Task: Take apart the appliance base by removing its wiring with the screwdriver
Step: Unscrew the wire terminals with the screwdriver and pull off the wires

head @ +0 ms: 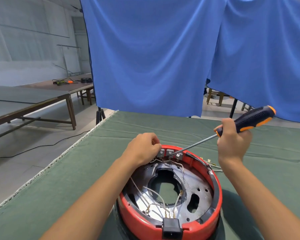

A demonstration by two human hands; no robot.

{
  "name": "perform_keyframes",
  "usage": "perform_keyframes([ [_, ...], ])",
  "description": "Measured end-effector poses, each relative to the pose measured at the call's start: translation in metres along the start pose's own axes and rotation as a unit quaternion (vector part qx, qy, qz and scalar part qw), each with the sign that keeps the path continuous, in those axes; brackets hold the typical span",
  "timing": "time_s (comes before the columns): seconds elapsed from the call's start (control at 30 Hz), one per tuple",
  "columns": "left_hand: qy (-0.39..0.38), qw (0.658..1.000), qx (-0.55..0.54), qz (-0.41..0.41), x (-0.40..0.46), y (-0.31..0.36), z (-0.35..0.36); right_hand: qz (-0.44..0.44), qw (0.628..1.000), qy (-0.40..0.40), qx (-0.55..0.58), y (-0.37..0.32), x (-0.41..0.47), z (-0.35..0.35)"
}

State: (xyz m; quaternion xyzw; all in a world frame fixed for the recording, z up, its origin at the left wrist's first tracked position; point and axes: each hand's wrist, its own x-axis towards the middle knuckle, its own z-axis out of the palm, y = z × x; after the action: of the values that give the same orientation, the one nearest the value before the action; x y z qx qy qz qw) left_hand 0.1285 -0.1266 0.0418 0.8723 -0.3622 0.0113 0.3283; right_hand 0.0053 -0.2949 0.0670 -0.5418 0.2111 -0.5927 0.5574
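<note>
Your right hand (232,141) grips the screwdriver (246,122), shaft slanting down-left to the middle of 3 terminals (170,152), while left-hand fingers (155,144) pinch the left one on the appliance base (213,205).

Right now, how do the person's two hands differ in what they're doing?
The right hand is raised above the red appliance base, wrapped round the screwdriver handle; the left hand sits low on the base's far rim. The right hand steers the tip onto the middle grey switch block; the left hand pinches the leftmost block. Both work the same row.
</note>
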Motion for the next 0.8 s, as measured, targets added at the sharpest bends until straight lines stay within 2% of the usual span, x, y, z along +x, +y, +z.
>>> perform_keyframes([
  [0.1,0.069,0.996,0.052,0.038,-0.006,0.005,-0.003,0.011,1.0,0.021,0.013,0.004,-0.004,-0.008],
  [0.2,0.087,0.988,0.112,0.062,-0.011,0.011,-0.016,0.003,1.0,0.014,0.001,0.006,-0.011,-0.01],
  [0.33,0.066,0.967,0.244,0.037,-0.028,0.019,-0.029,-0.009,1.0,-0.009,0.006,0.004,-0.016,-0.009],
  [0.43,0.013,0.922,0.387,0.021,-0.045,0.02,-0.023,-0.007,1.0,-0.023,0.013,0.003,-0.02,-0.008],
  [0.5,-0.011,0.895,0.446,0.016,-0.05,0.02,-0.018,-0.007,0.999,-0.03,0.016,0.003,-0.023,-0.009],
  [0.57,-0.022,0.884,0.467,0.025,-0.054,0.023,-0.015,-0.007,0.999,-0.033,0.017,0.002,-0.023,-0.011],
  [0.67,-0.016,0.886,0.463,0.03,-0.061,0.026,-0.01,-0.006,0.999,-0.034,0.022,0.001,-0.023,-0.015],
  [0.8,0.0,0.914,0.406,0.009,-0.063,0.015,-0.008,-0.003,0.999,-0.03,0.016,0.003,-0.021,-0.019],
])
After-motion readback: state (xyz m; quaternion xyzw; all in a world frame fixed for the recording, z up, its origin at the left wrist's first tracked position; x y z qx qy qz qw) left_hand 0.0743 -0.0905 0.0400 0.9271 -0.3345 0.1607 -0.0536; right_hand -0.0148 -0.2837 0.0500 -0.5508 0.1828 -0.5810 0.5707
